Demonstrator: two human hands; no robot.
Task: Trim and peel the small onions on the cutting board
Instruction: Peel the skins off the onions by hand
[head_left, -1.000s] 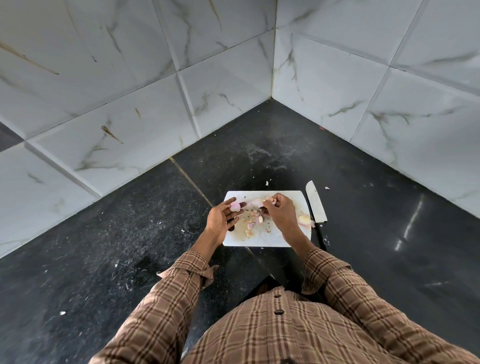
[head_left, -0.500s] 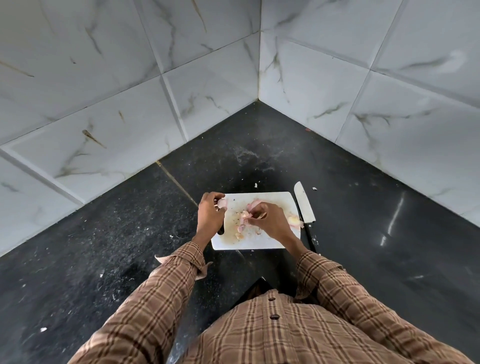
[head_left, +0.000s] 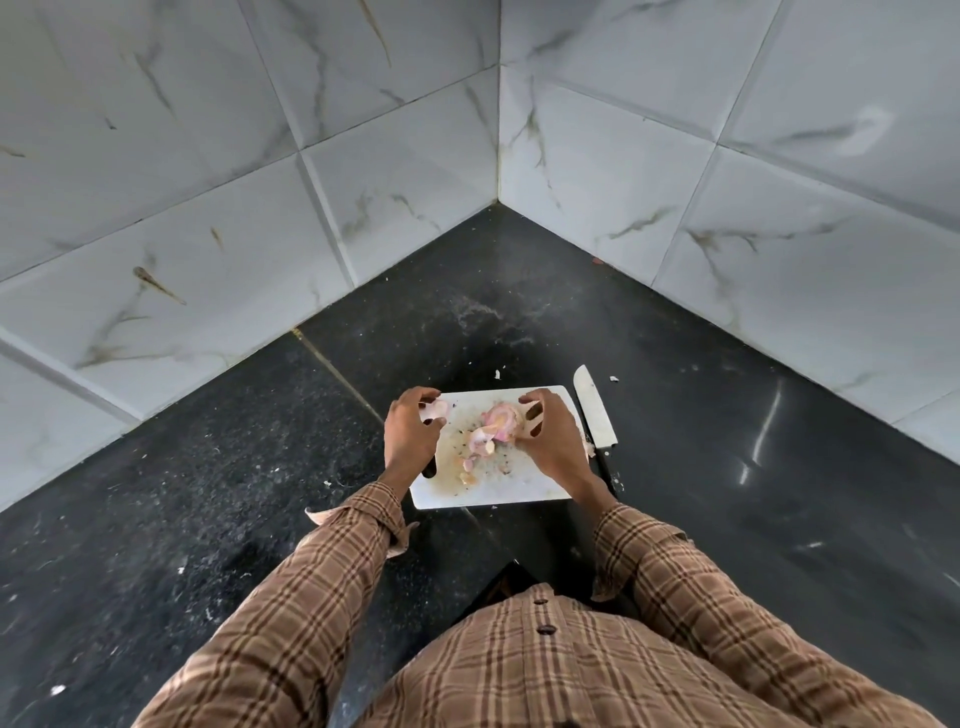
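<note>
Your left hand (head_left: 410, 434) sits over the left edge of the white cutting board (head_left: 519, 488), fingers curled round a small pale onion (head_left: 435, 409) pinched near the tips. Your right hand (head_left: 550, 441) is over the board's right half, fingers bent, tips touching a pink onion w/ loose skin (head_left: 500, 422) at board centre; can't tell if it's actually gripped or just touched. Peel bits (head_left: 470, 470) lie scattered below it. Knife (head_left: 595, 410) rests on the black counter (head_left: 727, 467), just right of the board, blade pointing away from you.
</note>
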